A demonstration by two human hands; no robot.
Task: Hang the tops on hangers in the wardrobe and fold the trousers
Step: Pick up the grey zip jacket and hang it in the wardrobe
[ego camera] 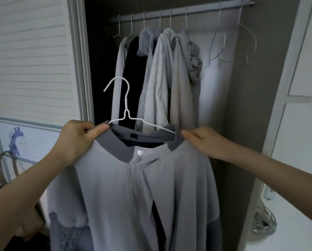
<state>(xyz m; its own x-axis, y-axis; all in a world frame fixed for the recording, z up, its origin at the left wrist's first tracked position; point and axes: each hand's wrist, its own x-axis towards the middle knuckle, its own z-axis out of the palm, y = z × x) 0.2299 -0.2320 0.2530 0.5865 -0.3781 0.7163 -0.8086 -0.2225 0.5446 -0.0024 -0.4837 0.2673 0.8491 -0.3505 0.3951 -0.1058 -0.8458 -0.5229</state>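
A grey zip-up top [115,192] with a darker collar and a heart-shaped zip pull hangs in front of me on a white wire hanger [126,105], whose hook stands free above the collar. My left hand [79,136] pinches the collar's left side between thumb and fingers. My right hand [204,142] grips the collar's right side, where the hanger's arm goes under the cloth. The wardrobe rail [178,12] runs across the top, well above the hook.
Several tops [162,73] hang on the rail's left and middle. A few bare wire hangers [222,46] hang at its right end. A louvred wardrobe door [30,57] stands open at left. A brown bag handle [2,165] shows at lower left, a wire basket [264,223] at lower right.
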